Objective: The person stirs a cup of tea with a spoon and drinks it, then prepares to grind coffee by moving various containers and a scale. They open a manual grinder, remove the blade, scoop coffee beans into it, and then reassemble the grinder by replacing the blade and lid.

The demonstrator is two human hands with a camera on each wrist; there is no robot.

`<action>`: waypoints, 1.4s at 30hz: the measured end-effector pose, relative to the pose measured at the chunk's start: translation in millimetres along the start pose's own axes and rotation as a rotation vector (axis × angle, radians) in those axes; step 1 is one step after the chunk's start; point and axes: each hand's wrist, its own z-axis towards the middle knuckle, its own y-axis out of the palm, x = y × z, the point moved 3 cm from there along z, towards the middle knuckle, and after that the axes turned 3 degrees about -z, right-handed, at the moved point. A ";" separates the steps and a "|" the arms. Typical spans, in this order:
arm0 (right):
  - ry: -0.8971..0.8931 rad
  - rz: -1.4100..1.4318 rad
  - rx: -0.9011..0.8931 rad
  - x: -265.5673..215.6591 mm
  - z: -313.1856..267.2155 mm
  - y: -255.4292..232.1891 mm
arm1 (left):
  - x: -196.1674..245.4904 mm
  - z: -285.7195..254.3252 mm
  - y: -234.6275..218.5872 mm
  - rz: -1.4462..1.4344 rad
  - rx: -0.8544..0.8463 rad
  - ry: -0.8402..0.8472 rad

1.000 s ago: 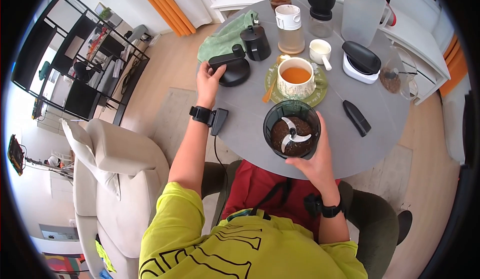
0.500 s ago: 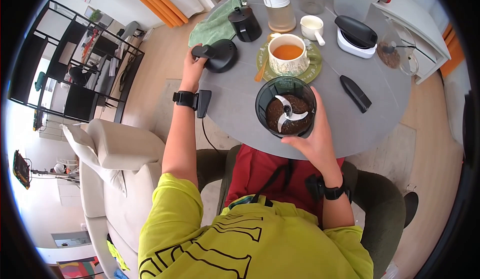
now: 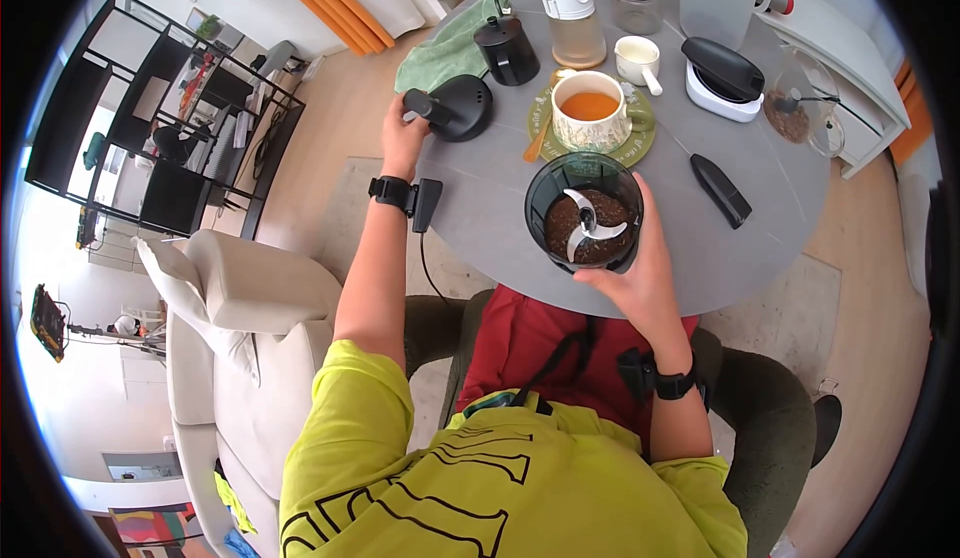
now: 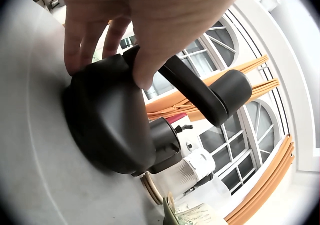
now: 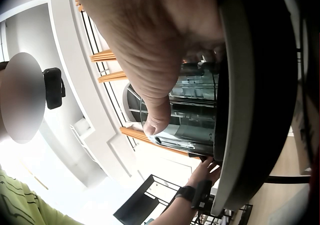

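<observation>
At the table's left edge, my left hand (image 3: 404,140) holds a black lid with a crank handle (image 3: 462,110). The left wrist view shows the thumb and fingers on either side of the lid (image 4: 107,112), its crank arm and knob (image 4: 232,91) sticking out past the thumb. My right hand (image 3: 650,263) grips a dark see-through chopper bowl (image 3: 538,186) from its right side. Curved metal blades (image 3: 588,220) stand in the bowl over dark brown ground stuff. In the right wrist view the thumb presses along the bowl's clear wall (image 5: 192,117).
Beyond the bowl, a cup of orange-brown drink (image 3: 590,136) stands on a green saucer (image 3: 641,144) with a wooden spoon. A black pot (image 3: 508,53), green cloth (image 3: 440,56), bottle (image 3: 572,28), small white pitcher (image 3: 637,58), kitchen scale (image 3: 722,98) and black handheld tool (image 3: 720,190) surround it.
The crank knob has gone from the lid's far side round to its left, near my left hand. My right hand keeps its grip on the bowl. The head view has tilted down a little.
</observation>
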 end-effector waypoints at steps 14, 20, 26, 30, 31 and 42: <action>-0.036 -0.020 0.010 2.8 -0.5 0.1 | 67.0 -79.6 -14.2 0.128 0.271 0.301; -0.025 0.002 0.008 2.5 0.0 1.2 | 180.4 -160.6 52.0 0.635 -0.306 0.818; 0.013 0.040 0.005 2.8 0.8 1.0 | 172.2 -170.6 99.8 0.736 -0.485 0.844; -0.002 0.014 0.009 3.4 0.5 0.8 | 167.0 -172.6 104.9 0.779 -0.515 0.836; -0.007 0.013 0.013 3.8 0.4 1.1 | 165.7 -172.7 105.3 0.788 -0.529 0.817; 0.001 0.014 0.007 3.0 0.0 1.3 | 156.3 -170.7 110.7 0.811 -0.541 0.814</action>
